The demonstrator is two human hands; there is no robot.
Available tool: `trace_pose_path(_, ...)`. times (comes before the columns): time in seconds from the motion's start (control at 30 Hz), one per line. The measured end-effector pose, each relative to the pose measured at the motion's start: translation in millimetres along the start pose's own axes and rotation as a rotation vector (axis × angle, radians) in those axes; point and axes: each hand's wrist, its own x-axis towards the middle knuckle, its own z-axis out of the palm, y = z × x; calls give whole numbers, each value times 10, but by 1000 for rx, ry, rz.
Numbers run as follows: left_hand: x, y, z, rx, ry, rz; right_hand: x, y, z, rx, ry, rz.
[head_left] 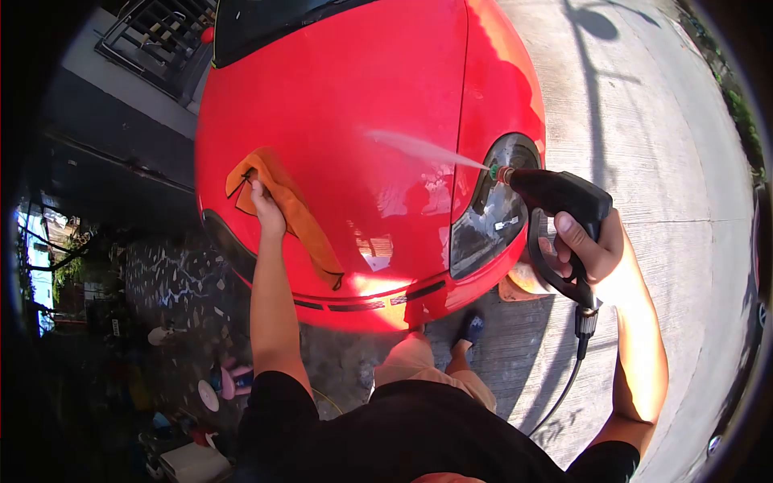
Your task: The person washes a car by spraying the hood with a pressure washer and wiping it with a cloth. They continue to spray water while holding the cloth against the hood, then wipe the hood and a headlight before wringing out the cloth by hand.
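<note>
My right hand point(592, 249) is wrapped round the grip of a black pressure washer gun point(560, 197). From its nozzle a white jet of water point(427, 146) sprays leftward over the hood of a red car point(338, 105). A black hose point(564, 388) runs down from the gun's handle. In my left hand point(264, 205) is an orange cloth point(302, 221), bunched at the top and hanging over the hood toward the front edge. The right headlight point(495, 209) lies just below the nozzle.
Sunlit concrete pavement point(644, 145) stretches along the right. A bucket-like container point(525, 282) stands beside the front bumper. Shaded ground on the left holds a pink item point(235, 380) and a white box point(193, 463). A dark metal gate point(153, 40) is at the upper left.
</note>
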Motion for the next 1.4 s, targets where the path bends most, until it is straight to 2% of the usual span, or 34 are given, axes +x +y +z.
trace_pose_path(0.13,666,-1478,90,1125,-432,45,196,52,428,168,30,-22)
trace_pose_path(0.23,676,-2232,468,1536,-516,23,287,143,685,200,27,-4)
trace_pose_path(0.3,787,-2226,959,1540,-528,54,282,363,919,232,106,80)
trace_pose_path(0.33,908,-2129,1187,1550,-532,68,256,521,962,263,65,131)
trace_pose_path(0.4,1353,-2126,1535,1568,-650,363,354,584,1220,215,168,107)
trace_pose_path(0.47,1747,-2185,1992,1434,-644,232,444,643,1380,188,263,117)
trace_pose_path(0.53,1462,-2645,2254,1434,-306,521,465,616,1427,139,344,131)
trace_pose_path(0.6,635,-2501,2226,1458,-669,485,553,412,1426,67,384,103)
trace_pose_path(0.67,-302,-2623,1845,1189,-1008,537,547,322,1376,21,346,86)
trace_pose_path(0.73,-704,-2662,1425,1132,-1300,584,719,163,1502,11,283,130)
trace_pose_path(0.83,-80,-2667,1253,1067,-1324,567,815,210,1579,-28,183,221)
trace_pose_path(0.9,659,-2460,1230,1157,-1095,584,940,150,1513,-44,306,158)
trace_pose_path(1.0,1749,-2194,1105,1489,-553,520,922,142,1250,-82,518,88)
trace_pose_path(1.07,2277,-2273,1005,1581,-282,362,871,110,1262,-53,535,111)
trace_pose_path(1.13,2360,-2362,1207,1588,-186,250,781,51,1328,-66,336,192)
trace_pose_path(1.17,2370,-2365,1246,1596,-134,196,692,36,1379,-59,342,208)
trace_pose_path(1.2,2283,-2454,1306,1544,-144,200,615,9,1436,-53,348,223)
trace_pose_path(1.27,1886,-2615,1414,1616,-253,321,463,-115,1347,-23,567,161)
trace_pose_path(1.33,1159,-2487,1478,1476,-475,503,347,-141,1259,-26,596,159)
trace_pose_path(1.37,780,-2285,1562,1662,-769,396,288,-158,1214,-28,610,157)
trace_pose_path(1.4,382,-2442,1453,1533,-837,538,265,-140,1256,-38,540,188)
